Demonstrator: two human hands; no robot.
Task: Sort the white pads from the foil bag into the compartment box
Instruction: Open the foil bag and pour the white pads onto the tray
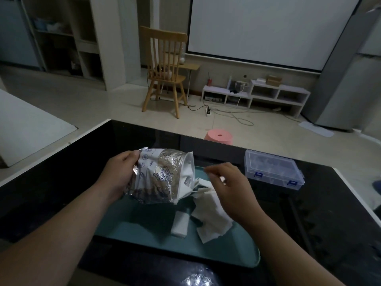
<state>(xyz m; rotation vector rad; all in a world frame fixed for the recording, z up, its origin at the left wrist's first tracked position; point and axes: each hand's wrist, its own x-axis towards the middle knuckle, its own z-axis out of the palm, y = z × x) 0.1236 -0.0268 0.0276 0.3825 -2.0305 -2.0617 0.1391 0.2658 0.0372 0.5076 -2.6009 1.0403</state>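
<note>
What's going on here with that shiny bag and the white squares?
A person seems to be emptying a bag. Their left hand grips the foil bag on its side, mouth to the right, over a teal tray. Several white pads lie loose on the tray. The right hand hovers above them, blurred, so whether it holds one is unclear. The clear compartment box sits closed on the black table.

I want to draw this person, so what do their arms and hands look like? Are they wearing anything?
The left forearm and right forearm are bare to the picture's edge; no sleeves show. The left hand and right hand wear no gloves, and no watch, bracelet or ring shows. The right hand is blurred, so something tiny could be missed.
</note>
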